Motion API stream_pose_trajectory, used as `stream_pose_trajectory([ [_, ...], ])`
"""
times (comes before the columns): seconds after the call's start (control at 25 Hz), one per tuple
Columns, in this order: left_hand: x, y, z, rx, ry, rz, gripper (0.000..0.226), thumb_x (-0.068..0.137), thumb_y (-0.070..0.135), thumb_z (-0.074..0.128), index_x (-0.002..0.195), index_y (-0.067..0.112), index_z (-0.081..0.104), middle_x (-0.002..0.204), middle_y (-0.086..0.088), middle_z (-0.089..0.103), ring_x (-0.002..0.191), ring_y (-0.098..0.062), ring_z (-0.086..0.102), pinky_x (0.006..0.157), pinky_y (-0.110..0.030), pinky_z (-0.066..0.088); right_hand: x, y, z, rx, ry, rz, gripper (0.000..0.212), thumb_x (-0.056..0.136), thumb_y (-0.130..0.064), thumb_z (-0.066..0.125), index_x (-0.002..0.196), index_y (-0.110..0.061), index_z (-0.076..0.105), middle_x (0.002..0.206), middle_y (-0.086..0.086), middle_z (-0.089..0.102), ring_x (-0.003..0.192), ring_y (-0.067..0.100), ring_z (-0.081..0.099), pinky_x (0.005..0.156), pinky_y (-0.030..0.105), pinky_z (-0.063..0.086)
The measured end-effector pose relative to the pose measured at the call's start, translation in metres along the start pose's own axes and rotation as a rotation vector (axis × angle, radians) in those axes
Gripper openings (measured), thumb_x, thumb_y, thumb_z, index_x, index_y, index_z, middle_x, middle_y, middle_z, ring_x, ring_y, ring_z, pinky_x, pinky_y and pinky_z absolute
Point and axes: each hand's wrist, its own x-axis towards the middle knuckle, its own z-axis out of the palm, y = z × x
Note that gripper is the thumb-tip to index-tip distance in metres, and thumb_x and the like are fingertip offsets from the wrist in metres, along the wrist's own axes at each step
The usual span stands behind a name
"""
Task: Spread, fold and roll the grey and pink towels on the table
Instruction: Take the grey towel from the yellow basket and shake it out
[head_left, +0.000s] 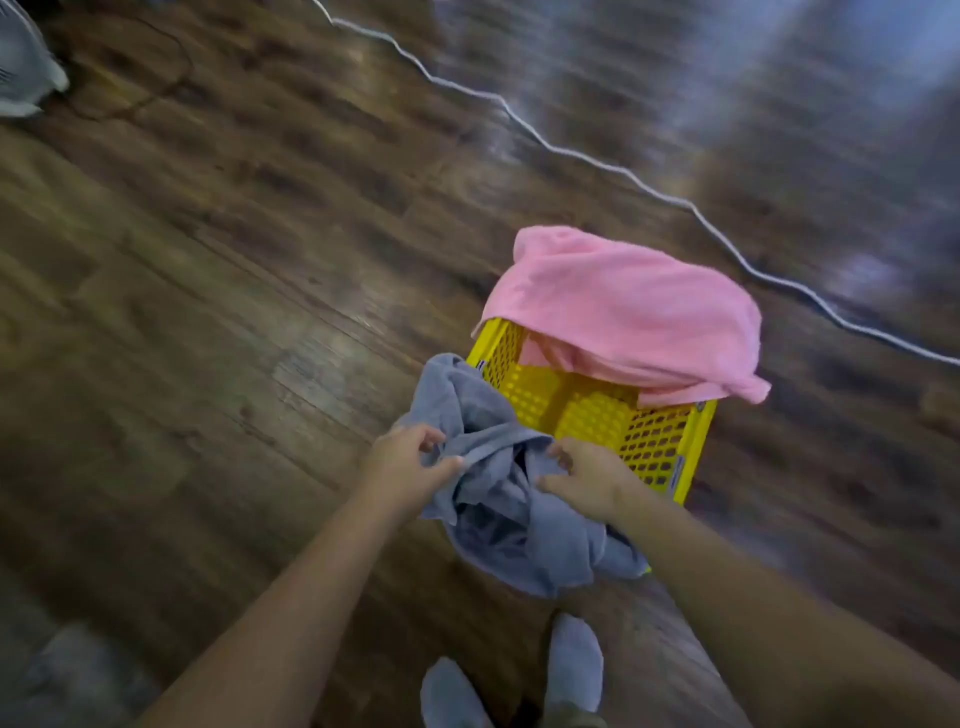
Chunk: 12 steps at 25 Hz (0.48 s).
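A yellow basket (660, 447) with perforated walls stands on a wooden floor (208, 312). The grey towel (519, 525) hangs bunched over the basket's near left corner, held up by 2 hands, with its lower folds drooping below the basket's near side. The left hand (410, 457), just left of the basket, pinches a fold of the grey towel between thumb and curled fingers. The right hand (587, 478), in front of the basket's near wall, has its fingers curled into the cloth and its thumb lying along it. The pink towel (623, 306) lies draped over the basket's far half, spilling past the right rim. Beyond the basket a white cable (623, 174) snakes across the floor. Nearer than the basket, 2 feet in grey socks (574, 660) show. The view is blurred.
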Motion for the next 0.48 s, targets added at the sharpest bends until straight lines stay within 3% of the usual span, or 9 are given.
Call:
stream_pose_trajectory([
  [0.08, 0.019, -0.016, 0.029, 0.136, 0.004, -0.030, 0.054, 0.079, 0.051, 0.075, 0.122, 0.024, 0.057, 0.117, 0.001, 0.049, 0.108, -0.023, 0.054, 0.093, -0.045, 0.050, 0.029, 0.011, 0.028, -0.027, 0.045, 0.055, 0.074, 0.076, -0.061, 0.068, 0.132, -0.015, 0.053, 0.128, 0.010, 0.061, 0.117, 0.032, 0.057, 0.088, 0.037, 0.046],
  [0.2, 0.032, -0.045, 0.067, 0.149, -0.009, -0.112, 0.083, 0.066, 0.054, 0.080, 0.134, 0.031, 0.038, 0.139, -0.006, 0.029, 0.122, -0.033, 0.044, 0.097, -0.052, 0.048, 0.053, 0.032, 0.064, -0.053, 0.035, 0.215, 0.115, 0.044, -0.092, 0.060, 0.136, -0.024, 0.043, 0.123, 0.005, 0.062, 0.112, 0.033, 0.058, 0.087, 0.043, 0.051],
  [0.28, 0.031, -0.060, 0.080, 0.224, -0.025, -0.121, 0.072, 0.075, 0.039, 0.077, 0.135, 0.024, 0.040, 0.139, -0.012, 0.031, 0.123, -0.035, 0.043, 0.098, -0.049, 0.047, 0.057, 0.042, 0.076, -0.019, -0.055, 0.264, 0.101, 0.048, -0.081, 0.071, 0.128, -0.023, 0.051, 0.107, 0.002, 0.066, 0.096, 0.027, 0.063, 0.078, 0.041, 0.055],
  [0.36, 0.030, -0.062, 0.079, 0.315, 0.031, -0.088, 0.038, 0.086, 0.028, 0.066, 0.119, 0.014, 0.054, 0.124, -0.010, 0.041, 0.113, -0.032, 0.048, 0.094, -0.043, 0.047, 0.053, 0.042, 0.074, -0.009, -0.079, 0.227, 0.068, 0.067, -0.053, 0.078, 0.117, -0.013, 0.057, 0.089, 0.002, 0.065, 0.082, 0.025, 0.062, 0.067, 0.037, 0.053],
  [0.48, 0.020, -0.048, 0.056, 0.049, 0.087, -0.145, 0.016, 0.088, 0.024, 0.059, 0.085, 0.009, 0.057, 0.096, -0.003, 0.049, 0.089, -0.029, 0.053, 0.077, -0.042, 0.048, 0.033, 0.030, 0.052, -0.004, 0.026, 0.122, 0.031, 0.080, -0.026, 0.068, 0.106, -0.011, 0.061, 0.073, -0.001, 0.056, 0.083, 0.030, 0.063, 0.061, 0.033, 0.041],
])
